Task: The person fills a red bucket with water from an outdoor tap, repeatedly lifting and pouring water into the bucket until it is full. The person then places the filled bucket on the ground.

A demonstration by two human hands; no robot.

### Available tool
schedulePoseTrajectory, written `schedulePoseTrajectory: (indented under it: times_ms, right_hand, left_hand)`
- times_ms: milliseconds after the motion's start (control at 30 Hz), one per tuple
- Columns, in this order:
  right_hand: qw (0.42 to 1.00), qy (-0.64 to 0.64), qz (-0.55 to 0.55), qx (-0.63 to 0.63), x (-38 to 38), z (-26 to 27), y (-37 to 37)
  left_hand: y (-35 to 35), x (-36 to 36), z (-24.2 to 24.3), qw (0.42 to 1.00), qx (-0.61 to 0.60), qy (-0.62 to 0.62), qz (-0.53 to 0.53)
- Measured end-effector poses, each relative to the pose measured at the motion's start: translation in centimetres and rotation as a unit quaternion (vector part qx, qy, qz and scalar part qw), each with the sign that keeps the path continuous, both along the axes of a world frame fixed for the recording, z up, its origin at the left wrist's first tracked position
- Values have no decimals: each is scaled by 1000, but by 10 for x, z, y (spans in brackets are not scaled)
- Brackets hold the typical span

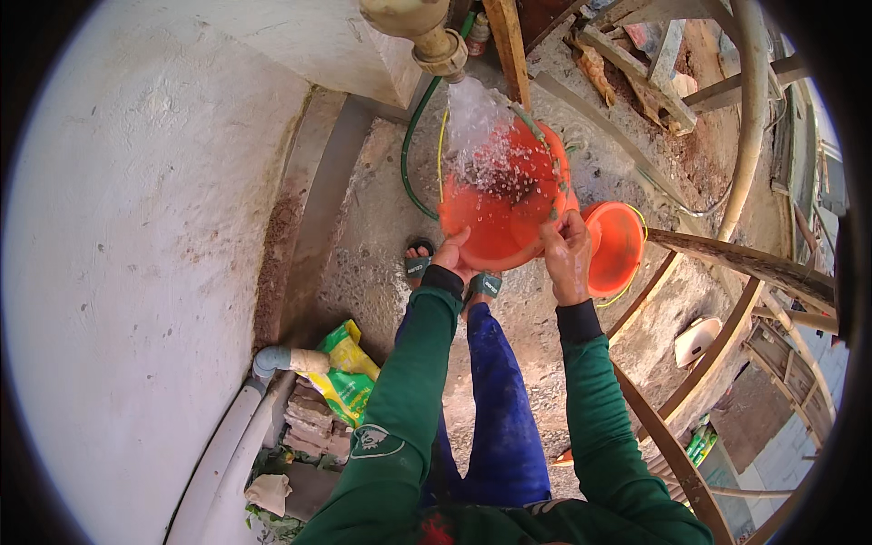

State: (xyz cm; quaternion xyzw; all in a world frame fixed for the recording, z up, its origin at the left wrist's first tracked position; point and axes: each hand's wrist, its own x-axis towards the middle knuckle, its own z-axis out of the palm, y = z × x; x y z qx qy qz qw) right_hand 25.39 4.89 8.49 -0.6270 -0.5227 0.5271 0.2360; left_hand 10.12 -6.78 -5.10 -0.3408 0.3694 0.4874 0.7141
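Observation:
Water pours from a valve with a threaded pipe fitting [443,58] into a tilted orange plastic bucket [487,235]. My left hand [455,257] holds the near left side of its rim, fingers partly hidden under the bucket. My right hand [568,255] grips the right side of the rim, where a dark cord or wire [555,167] runs along the edge. The bucket's yellow handle [441,153] hangs at its left. A second, smaller orange bucket [616,248] with a yellow handle is just right of my right hand, on the ground.
A white wall [150,238] rises at left, with a pipe elbow [271,360] and a green-yellow sack [347,381] near its foot. A green hose [407,146] curves behind the bucket. Wooden planks [739,266] and bent poles [746,122] stand at right. My sandalled feet are below the bucket.

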Motion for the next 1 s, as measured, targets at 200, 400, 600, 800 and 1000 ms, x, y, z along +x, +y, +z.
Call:
schedulePoseTrajectory:
  times_ms: [200,400,600,800,1000]
  right_hand:
    - [971,71,-171,-154,26,-22,-23]
    - [968,128,-148,-160,9,-66,-26]
    - [935,170,-224,-214,21,-48,-65]
    - [973,110,-92,-182,-3,-91,-29]
    - [990,-23,135,-9,-35,-58,-2]
  left_hand:
    - [13,8,28,941,-56,335,-15]
    - [12,-38,41,935,-1,341,94]
    - [-10,-14,37,908,-38,417,11]
    - [-2,-36,61,912,-10,396,106]
    - [-57,-27,83,877,-178,436,95]
